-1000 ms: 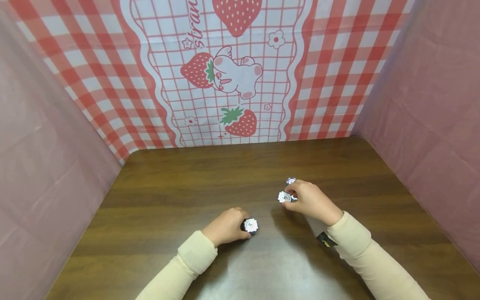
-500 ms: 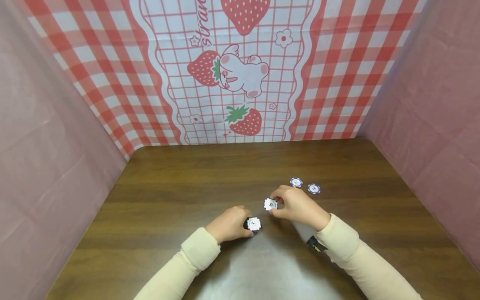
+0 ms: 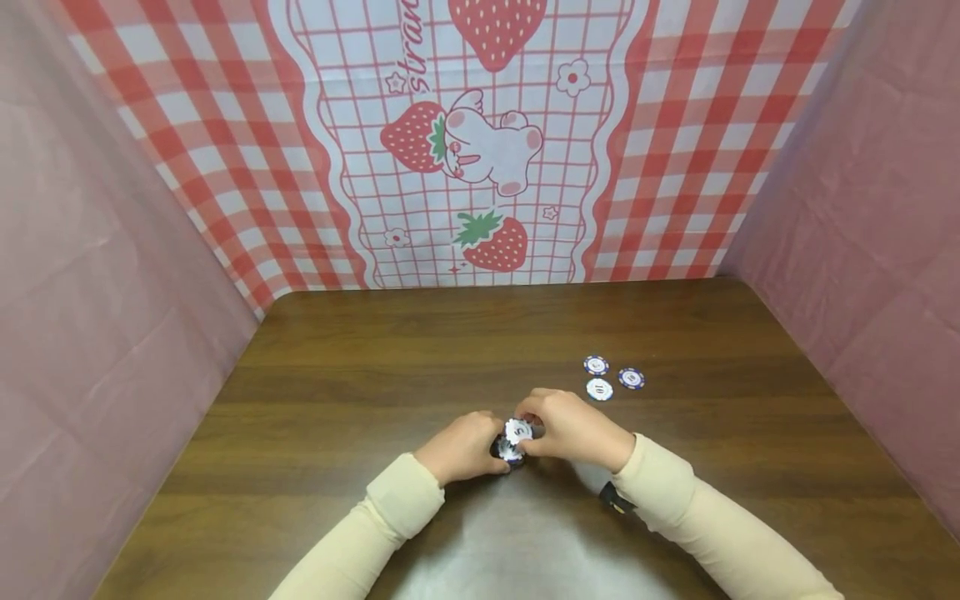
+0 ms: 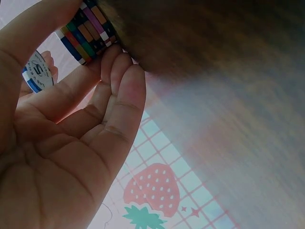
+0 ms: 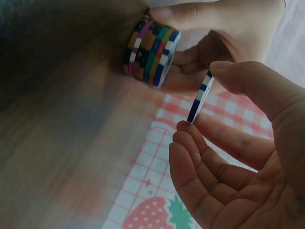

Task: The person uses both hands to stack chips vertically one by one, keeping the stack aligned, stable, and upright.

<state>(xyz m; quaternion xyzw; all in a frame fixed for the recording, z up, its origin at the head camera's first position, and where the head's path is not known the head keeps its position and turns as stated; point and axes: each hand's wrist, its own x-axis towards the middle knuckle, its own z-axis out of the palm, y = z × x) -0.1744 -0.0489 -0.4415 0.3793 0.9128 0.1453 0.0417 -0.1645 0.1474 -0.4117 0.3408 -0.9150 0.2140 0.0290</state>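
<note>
Three loose chips (image 3: 598, 389) lie flat on the counter (image 3: 375, 375). One stack of chips (image 3: 507, 451) stands there too. One more chip (image 3: 518, 431) is held up. There are two hands.

Even, bright light from overhead fills the scene; a pale glare patch lies on the dark brown wooden table (image 3: 525, 542) near the sleeves, with soft shadows under the forearms. The head view bows at its edges. Both wrist views are blurred on the tabletop, sharper on skin.
</note>
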